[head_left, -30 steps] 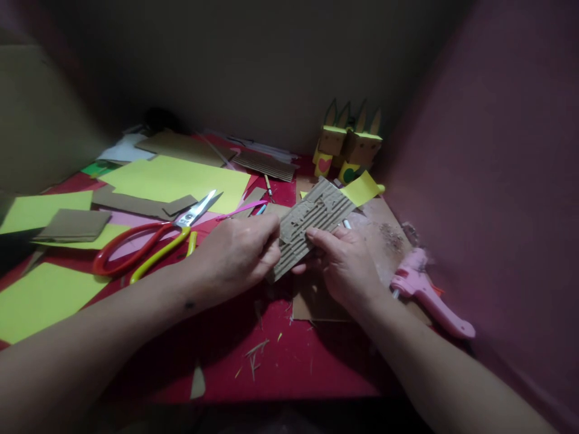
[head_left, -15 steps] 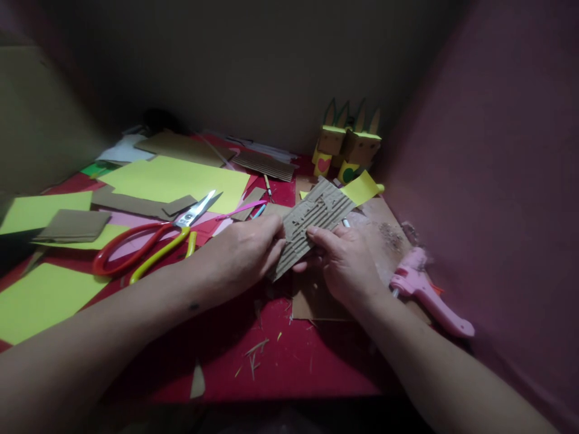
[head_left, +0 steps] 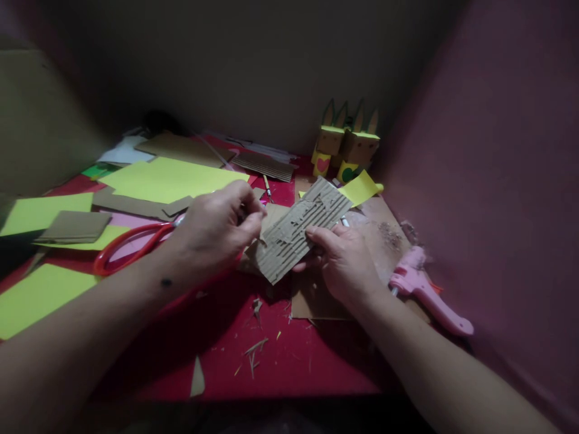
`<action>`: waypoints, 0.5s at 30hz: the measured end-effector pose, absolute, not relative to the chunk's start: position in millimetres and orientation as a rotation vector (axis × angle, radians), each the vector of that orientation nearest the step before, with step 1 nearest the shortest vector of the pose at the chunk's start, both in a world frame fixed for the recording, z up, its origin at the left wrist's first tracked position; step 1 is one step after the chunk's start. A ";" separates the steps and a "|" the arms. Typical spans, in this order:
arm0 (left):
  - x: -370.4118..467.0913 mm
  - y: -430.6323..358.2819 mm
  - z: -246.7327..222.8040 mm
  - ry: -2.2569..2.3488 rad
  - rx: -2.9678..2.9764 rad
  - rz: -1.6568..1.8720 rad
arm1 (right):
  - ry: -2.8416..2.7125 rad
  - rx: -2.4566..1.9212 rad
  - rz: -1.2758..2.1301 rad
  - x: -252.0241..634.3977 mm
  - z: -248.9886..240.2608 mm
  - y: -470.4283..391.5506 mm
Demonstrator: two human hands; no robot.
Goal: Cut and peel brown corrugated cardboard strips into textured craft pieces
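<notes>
My right hand grips a strip of corrugated cardboard, thumb on top and fingers beneath. Its upper face is partly peeled, baring the ridges, with torn paper patches left in the middle. My left hand is just off the strip's left end, thumb and fingers curled together in a pinch. Whatever it may hold is too small or hidden to make out. Behind that hand lie the red-handled scissors, their blades mostly covered. Small torn scraps are on the red tabletop below.
A pink glue gun lies at the right on a cardboard sheet. Two cardboard figures with pointed tops stand at the back. Yellow paper sheets and cardboard pieces cover the left side. A wall rises on the right.
My left hand has let go of the cardboard strip's left end and moved up and left, now covering the scissor blades. A torn scrap has appeared on the tabletop. My right hand has stayed put.
</notes>
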State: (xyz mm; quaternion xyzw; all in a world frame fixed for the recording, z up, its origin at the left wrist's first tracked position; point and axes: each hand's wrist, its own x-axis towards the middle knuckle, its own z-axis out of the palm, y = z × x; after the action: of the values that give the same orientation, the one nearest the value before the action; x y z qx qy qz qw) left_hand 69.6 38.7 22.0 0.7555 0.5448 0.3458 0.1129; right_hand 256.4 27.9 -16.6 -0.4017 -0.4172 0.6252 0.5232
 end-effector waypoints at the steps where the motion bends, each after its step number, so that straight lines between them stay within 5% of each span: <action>1: 71.7 37.0 18.5 1.501 2.263 1.003 | -0.998 -0.963 1.501 256.3 -16.5 27.8; 8: 77.4 35.1 -0.9 1.054 2.939 0.910 | -1.002 -0.944 1.527 257.1 -17.1 26.7; 15: 78.0 28.3 3.2 1.064 2.960 0.731 | -0.980 -0.981 1.513 254.5 -17.0 26.5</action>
State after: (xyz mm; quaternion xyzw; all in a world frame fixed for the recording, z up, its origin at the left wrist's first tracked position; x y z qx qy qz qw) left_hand 78.0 28.3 3.2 0.9158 0.3291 0.2260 -0.0440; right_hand 254.5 26.5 -17.0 -0.4089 -0.4086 0.6305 0.5181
